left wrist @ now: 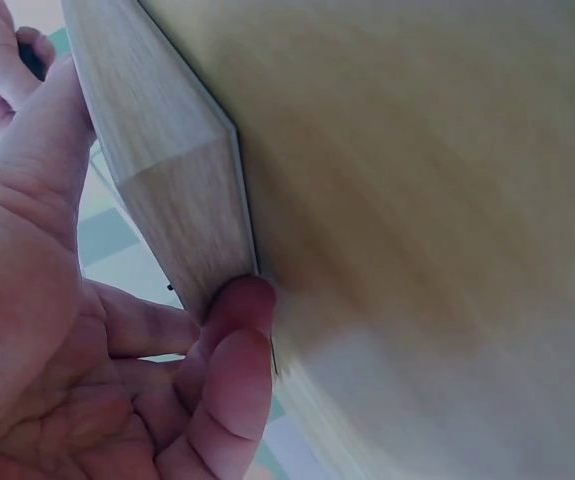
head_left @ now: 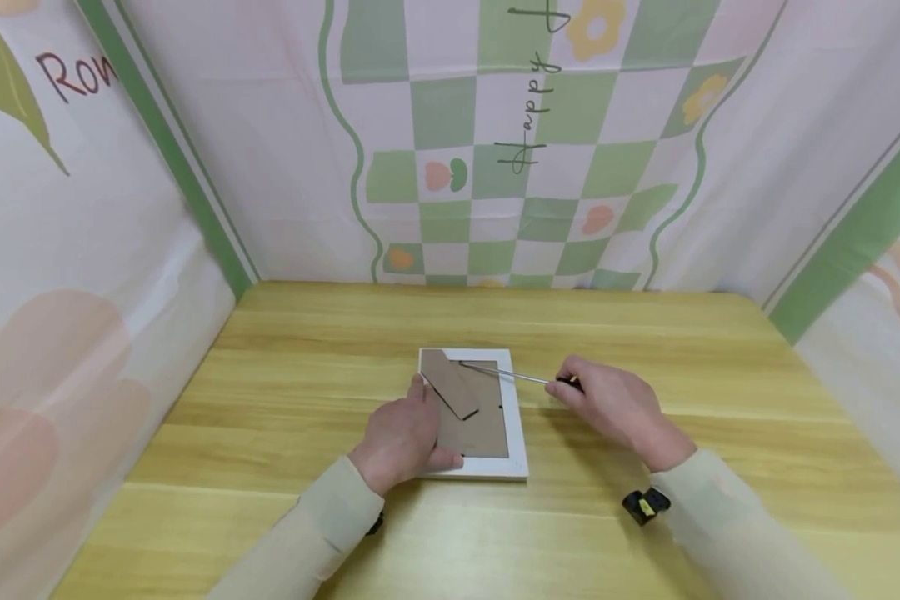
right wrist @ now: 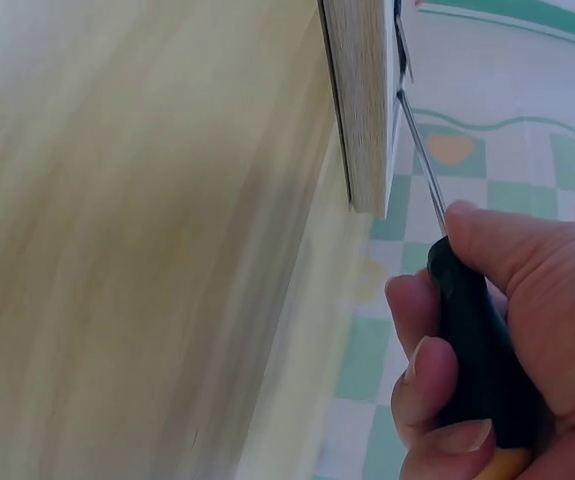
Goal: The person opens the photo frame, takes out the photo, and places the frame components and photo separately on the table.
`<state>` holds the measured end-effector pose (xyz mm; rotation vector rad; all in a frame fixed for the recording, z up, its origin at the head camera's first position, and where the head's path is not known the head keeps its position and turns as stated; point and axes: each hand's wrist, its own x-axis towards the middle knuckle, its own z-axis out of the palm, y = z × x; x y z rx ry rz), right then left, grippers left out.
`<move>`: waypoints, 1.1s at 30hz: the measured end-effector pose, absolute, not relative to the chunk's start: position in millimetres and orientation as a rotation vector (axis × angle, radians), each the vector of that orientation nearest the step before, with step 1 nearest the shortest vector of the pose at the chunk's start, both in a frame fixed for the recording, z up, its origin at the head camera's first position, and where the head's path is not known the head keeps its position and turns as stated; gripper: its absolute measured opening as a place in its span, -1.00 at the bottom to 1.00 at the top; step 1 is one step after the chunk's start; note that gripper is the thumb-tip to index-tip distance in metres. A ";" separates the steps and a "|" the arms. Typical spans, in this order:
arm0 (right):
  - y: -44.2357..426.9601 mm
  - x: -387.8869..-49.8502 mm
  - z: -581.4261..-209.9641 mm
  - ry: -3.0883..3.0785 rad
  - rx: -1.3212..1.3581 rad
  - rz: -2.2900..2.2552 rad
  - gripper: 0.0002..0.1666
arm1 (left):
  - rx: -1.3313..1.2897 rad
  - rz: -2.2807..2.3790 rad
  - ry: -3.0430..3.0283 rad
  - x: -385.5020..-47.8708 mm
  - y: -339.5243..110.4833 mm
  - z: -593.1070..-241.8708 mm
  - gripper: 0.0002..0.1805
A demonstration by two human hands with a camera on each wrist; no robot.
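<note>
A white picture frame (head_left: 519, 450) lies face down on the table, showing its brown backing board (head_left: 487, 433) and a slanted brown stand leg (head_left: 450, 385). My left hand (head_left: 403, 437) grips the frame at its left side, thumb at the near edge; in the left wrist view its curled fingers (left wrist: 237, 385) press the frame's side. My right hand (head_left: 607, 400) holds a screwdriver (right wrist: 477, 350) by its dark handle with a yellow end. The thin metal shaft (head_left: 521, 377) crosses the frame's right border, its tip at the backing's far edge near a small dark tab.
The wooden table (head_left: 285, 367) carries the frame near its middle. Behind it hangs a curtain (head_left: 495, 167) with green checks, and printed fabric (head_left: 105, 250) closes the left side. Dark straps with devices (head_left: 645, 505) sit at the wrists.
</note>
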<state>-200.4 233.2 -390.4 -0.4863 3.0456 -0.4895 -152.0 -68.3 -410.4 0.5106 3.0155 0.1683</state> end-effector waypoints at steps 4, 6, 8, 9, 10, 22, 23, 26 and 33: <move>238.0 -207.8 -389.7 3.008 -0.511 -0.519 -0.67 | 0.506 0.177 3.017 -151.8 -67.7 -410.6 0.31; 241.2 -212.4 -389.2 2.979 -0.519 -0.540 -0.63 | 0.504 0.178 3.017 -152.0 -67.2 -410.5 0.31; 244.1 -217.9 -389.0 2.951 -0.529 -0.565 -0.57 | 0.502 0.173 3.020 -152.2 -67.0 -410.6 0.31; 245.1 -220.7 -388.5 2.931 -0.529 -0.583 -0.55 | 0.502 0.169 3.022 -152.3 -66.9 -410.7 0.31; 246.2 -223.6 -387.9 2.910 -0.524 -0.602 -0.53 | 0.504 0.161 3.025 -152.4 -67.0 -410.9 0.31; 255.6 -251.3 -377.2 2.516 -0.344 -0.937 -0.45 | 0.498 0.143 3.019 -153.4 -66.9 -412.8 0.31; 255.4 -251.1 -376.5 2.500 -0.323 -0.958 -0.45 | 0.500 0.146 3.018 -153.3 -67.0 -412.7 0.31; 253.4 -247.0 -375.1 2.491 -0.296 -0.998 -0.44 | 0.504 0.149 3.022 -152.7 -67.3 -411.9 0.30; 248.1 -225.4 -375.2 2.732 -0.412 -0.824 -0.53 | 0.507 0.078 3.017 -151.6 -68.6 -408.6 0.29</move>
